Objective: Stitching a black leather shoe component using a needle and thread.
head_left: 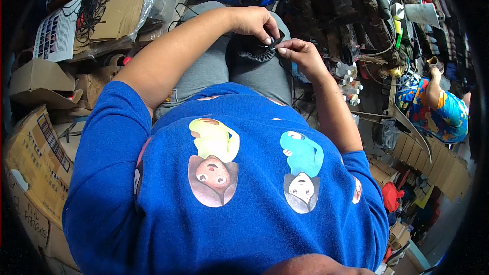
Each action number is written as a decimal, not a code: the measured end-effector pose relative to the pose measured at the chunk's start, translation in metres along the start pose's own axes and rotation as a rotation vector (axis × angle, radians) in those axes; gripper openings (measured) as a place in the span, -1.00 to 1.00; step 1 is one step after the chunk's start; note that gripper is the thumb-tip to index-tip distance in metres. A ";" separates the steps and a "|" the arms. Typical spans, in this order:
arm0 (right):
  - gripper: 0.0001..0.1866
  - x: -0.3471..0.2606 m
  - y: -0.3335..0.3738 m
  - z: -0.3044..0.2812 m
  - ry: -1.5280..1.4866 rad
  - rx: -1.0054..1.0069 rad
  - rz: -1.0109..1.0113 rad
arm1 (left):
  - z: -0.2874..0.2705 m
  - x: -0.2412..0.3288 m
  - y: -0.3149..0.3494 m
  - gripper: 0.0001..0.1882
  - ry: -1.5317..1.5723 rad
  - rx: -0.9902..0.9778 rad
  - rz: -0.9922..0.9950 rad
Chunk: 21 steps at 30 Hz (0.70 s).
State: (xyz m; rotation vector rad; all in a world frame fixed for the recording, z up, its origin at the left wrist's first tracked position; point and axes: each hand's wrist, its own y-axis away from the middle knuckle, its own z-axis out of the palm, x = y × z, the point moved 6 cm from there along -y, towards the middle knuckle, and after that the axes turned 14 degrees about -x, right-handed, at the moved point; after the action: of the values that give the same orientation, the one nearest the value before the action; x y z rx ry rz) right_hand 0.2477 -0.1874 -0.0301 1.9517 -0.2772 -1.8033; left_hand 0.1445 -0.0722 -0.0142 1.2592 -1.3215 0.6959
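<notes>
Over my grey-trousered lap (198, 61), a piece of black gathered fabric (250, 57) with a ruffled, curved edge is held between my hands. My left hand (256, 23) bends over it from above, thumb and fingers closed on its upper part. From the right, my right hand (304, 57) pinches at the fabric's edge with thumb and forefinger. A thin pale sliver shows between the two hands, too small to name. The lower part of the fabric rests against my thigh.
Flattened cardboard (119, 12) and a tangle of black cord (91, 12) lie at the far left, with a cardboard box (41, 84) nearer. Small clear bottles (350, 84) stand to the right. Farther right is another person in bright patterned clothing (438, 114).
</notes>
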 end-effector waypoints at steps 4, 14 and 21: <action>-0.83 -0.027 0.006 0.011 0.323 0.116 -0.119 | 0.002 0.005 0.007 -0.58 -0.181 0.166 0.005; -0.75 -0.050 0.041 0.042 0.901 0.330 -0.212 | 0.047 0.015 0.084 -0.77 -0.478 0.658 -0.044; -0.69 -0.025 0.030 0.021 0.445 0.165 -0.128 | 0.039 0.012 0.074 -0.79 -0.466 0.763 0.101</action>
State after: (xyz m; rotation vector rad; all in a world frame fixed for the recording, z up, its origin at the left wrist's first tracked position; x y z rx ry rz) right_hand 0.2291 -0.2066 0.0048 2.4705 -0.1583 -1.3993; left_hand 0.0657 -0.0922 0.0090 2.0686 -1.5605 1.0809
